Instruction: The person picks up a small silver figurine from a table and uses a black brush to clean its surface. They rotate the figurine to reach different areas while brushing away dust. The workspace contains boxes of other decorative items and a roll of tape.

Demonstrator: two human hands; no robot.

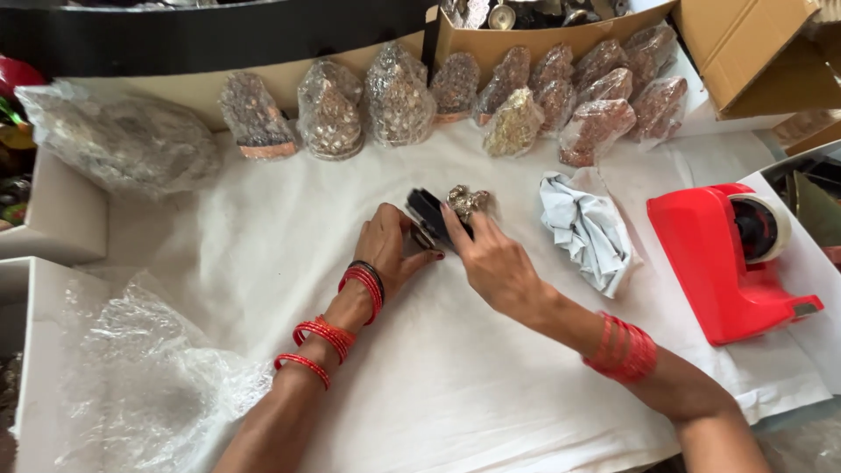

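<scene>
A small metal figurine [466, 201] on a black base [427, 215] lies tipped on the white cloth [289, 236] at the middle of the table. My left hand [385, 250] grips the base from the near left side. My right hand [491, 258] holds it from the right, fingers over the black base just below the brassy figure. Both wrists wear red bangles.
A row of several bubble-wrapped figurines [399, 101] stands along the far edge. A crumpled grey cloth [587, 228] lies right of my hands, a red tape dispenser [731, 258] beyond it. Loose bubble wrap [149, 385] sits at the near left, cardboard boxes [753, 48] far right.
</scene>
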